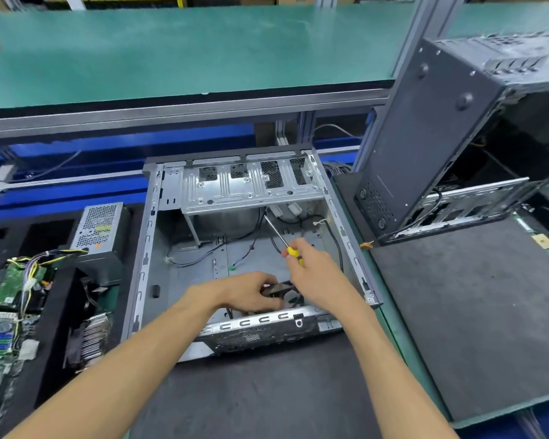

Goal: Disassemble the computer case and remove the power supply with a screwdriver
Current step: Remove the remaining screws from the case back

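Indoors, green workbench [171, 52], left hand [251, 293] gripping fan [286, 294], right hand [314, 274] gripping screwdriver [286, 242]

Electronics workshop: green-topped workbench [171, 52], stripped circuit boards [0, 331].

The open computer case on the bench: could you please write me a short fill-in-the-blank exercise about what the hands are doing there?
1. The right hand holds a screwdriver with a ____ handle.
2. The left hand grips a black ____ inside the open case.
3. The removed power supply sits to the ____ of the case.

Missing words: yellow; fan; left
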The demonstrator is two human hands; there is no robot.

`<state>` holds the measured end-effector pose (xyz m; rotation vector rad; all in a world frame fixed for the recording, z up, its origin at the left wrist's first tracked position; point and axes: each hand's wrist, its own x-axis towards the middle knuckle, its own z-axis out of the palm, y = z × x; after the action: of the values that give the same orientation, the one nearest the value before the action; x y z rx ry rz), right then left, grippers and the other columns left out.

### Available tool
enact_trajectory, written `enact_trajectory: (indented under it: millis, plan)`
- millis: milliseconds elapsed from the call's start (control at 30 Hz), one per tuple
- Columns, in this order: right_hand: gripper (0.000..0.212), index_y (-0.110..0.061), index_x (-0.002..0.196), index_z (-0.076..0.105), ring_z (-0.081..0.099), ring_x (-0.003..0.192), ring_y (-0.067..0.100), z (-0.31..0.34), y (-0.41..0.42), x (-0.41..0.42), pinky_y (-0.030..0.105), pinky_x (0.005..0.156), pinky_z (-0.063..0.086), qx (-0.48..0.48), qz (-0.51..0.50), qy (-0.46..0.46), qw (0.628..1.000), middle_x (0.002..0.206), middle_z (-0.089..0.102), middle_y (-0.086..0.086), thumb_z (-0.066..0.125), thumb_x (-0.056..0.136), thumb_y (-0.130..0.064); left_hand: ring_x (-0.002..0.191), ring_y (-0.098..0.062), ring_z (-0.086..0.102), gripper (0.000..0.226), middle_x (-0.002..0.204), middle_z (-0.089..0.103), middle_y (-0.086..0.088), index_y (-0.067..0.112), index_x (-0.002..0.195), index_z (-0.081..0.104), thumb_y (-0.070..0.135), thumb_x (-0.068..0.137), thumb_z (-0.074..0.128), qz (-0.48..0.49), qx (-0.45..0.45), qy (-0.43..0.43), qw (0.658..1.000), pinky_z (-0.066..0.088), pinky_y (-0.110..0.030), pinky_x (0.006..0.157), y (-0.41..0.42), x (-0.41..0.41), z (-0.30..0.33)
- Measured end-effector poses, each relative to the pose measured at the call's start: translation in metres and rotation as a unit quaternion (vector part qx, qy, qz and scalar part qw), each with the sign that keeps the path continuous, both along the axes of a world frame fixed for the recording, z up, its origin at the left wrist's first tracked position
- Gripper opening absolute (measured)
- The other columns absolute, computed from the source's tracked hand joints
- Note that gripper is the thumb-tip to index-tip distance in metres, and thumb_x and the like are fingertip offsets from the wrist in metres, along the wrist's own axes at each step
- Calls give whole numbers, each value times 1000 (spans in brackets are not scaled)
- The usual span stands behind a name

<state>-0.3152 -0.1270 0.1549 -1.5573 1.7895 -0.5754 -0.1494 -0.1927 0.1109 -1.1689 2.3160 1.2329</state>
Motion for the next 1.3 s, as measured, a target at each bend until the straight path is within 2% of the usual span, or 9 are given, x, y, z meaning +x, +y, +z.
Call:
enact_trajectory:
  millis: [133,267,400,533,733,933,1100,1200,1300]
  plan:
    - [13,-26,103,48,51,60,11,0,1,-1,31,52,36,9,-11,22,1000,75,58,-3,37,105,-32,63,-9,54,29,84,64,-1,19,96,58,44,89,70,23,-38,41,998,45,-27,61,-1,-1,0]
    - [21,-24,88,47,47,60,13,1,-1,-2,33,57,38,-2,-50,-22,999,72,54,-4,42,104,-36,64,-13,55,30,74,61,2,11,92,65,41,89,70,205,-78,184,958,42,-26,62,-10,3,15]
    - [27,-30,79,65,38,43,3,7,-5,-9,25,48,31,-62,-144,-119,980,45,43,-13,54,102,-40,63,-15,64,28,83,68,-10,4,101,72,31,92,68,449,118,386,797,55,-30,67,-18,10,35]
    - [48,-7,81,70,34,39,6,12,-15,-6,22,46,31,-49,-178,-190,964,45,39,-8,54,99,-49,92,-26,71,25,110,73,-14,12,105,78,30,95,63,447,282,498,687,59,-43,83,-20,14,43]
    - [50,-4,82,57,36,43,14,19,-27,8,23,39,27,7,-183,-312,932,68,47,13,67,91,-52,112,-27,67,34,122,70,-13,17,120,72,38,96,60,389,277,496,725,57,-42,85,-11,18,46]
    - [20,-15,99,70,59,57,12,20,-34,6,18,31,23,70,-234,-580,777,84,68,7,66,96,-34,115,-20,66,63,119,71,-8,21,125,61,71,88,47,372,273,413,785,56,-44,91,-7,18,48]
    - [24,-12,90,66,67,59,10,22,-35,8,16,27,23,66,-227,-644,728,80,72,7,70,87,-35,86,-19,68,29,85,74,-6,11,124,60,28,102,52,218,169,327,904,51,-29,85,3,15,47]
    - [23,-13,89,66,71,65,12,25,-33,5,16,29,20,22,-225,-616,754,82,73,6,67,92,-35,56,-15,47,19,61,51,0,5,102,67,12,103,49,326,84,362,869,47,-29,62,0,23,57]
    - [26,-11,90,66,74,74,18,30,-29,8,18,32,17,-17,-186,-558,809,89,74,10,70,89,-37,56,-16,44,22,66,48,-1,4,99,64,15,105,45,425,110,412,798,44,-27,55,0,35,79]
